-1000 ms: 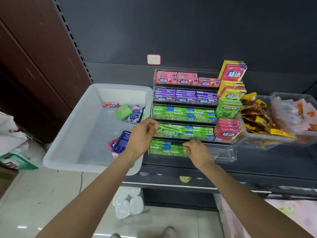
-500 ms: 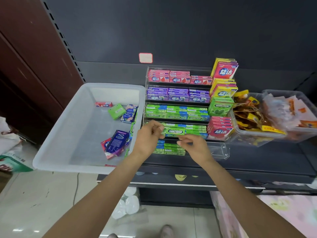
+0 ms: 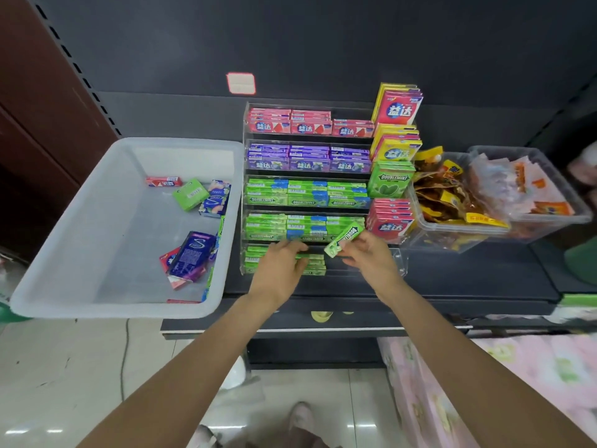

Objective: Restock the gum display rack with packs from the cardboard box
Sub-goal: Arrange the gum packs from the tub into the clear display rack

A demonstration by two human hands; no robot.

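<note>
Pinching a green DOUBLEMINT pack in my right hand, I rest my left hand, fingers straight, on the rack's bottom-tier packs.

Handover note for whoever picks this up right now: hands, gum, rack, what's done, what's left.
Right hand: pinches one green Doublemint pack, tilted, in front of the rack's lower tiers.
Left hand: fingers resting on the green packs in the bottom tier.
Display rack: red, purple and green tiers look full; the bottom tier has packs only on its left side.
White bin, left of the rack: several loose packs inside. No cardboard box in view.
Left: place the held pack, fill the bottom tier.
</note>
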